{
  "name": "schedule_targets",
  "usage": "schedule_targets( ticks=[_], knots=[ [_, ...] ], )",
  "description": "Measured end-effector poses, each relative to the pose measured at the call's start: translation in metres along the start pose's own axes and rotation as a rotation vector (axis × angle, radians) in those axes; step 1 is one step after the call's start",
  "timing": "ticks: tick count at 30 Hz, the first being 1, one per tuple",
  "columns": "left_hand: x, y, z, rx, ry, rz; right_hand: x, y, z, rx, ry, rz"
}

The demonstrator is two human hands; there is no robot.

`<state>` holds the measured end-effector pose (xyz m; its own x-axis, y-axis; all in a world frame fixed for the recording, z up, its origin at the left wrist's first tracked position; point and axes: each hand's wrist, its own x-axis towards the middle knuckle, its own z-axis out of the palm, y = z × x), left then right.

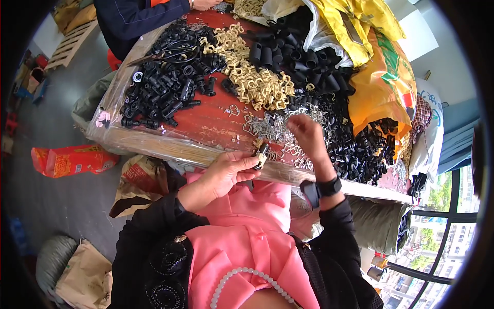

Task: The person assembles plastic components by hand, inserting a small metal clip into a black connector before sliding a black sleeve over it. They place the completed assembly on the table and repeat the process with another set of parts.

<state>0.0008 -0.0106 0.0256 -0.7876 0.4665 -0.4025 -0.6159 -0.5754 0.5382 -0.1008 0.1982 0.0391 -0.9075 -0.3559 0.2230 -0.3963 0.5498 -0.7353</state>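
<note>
Pinching a black-and-gold fitting (262, 155), aimed lengthwise forward-right, in left grip (226, 172) by near edge of surface (206, 121); poised near silver clips (272, 126) with right grip (309, 138), farther right. Cannot tell whether holding any.

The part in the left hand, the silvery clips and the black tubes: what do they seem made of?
The black-and-tan part in the left hand: perhaps plastic, given its even colouring, though the tan section could be metal. The silvery clips: likely metal, being thin, shiny and bent like wire. The black tubes: probably plastic, smooth with a soft sheen; rubber is possible.
</note>
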Motion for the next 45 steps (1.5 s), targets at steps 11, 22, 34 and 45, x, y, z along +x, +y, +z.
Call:
schedule_targets(
  ticks=[11, 22, 34, 45],
  knots=[
    [0.008, 0.008, -0.017, -0.048, 0.037, -0.003, 0.05, 0.065, 0.011, -0.62, 0.062, 0.033],
    [-0.012, -0.004, 0.001, -0.016, 0.016, 0.058, -0.011, 0.013, -0.006, 0.685, 0.156, 0.256],
    [-0.017, -0.015, 0.026, 0.024, -0.007, 0.153, -0.076, -0.076, 0.022, 0.971, -0.072, 0.24],
    [0.003, -0.007, 0.012, 0.014, 0.015, 0.104, -0.062, -0.059, 0.041, 0.247, 0.136, -0.114]
  ],
)
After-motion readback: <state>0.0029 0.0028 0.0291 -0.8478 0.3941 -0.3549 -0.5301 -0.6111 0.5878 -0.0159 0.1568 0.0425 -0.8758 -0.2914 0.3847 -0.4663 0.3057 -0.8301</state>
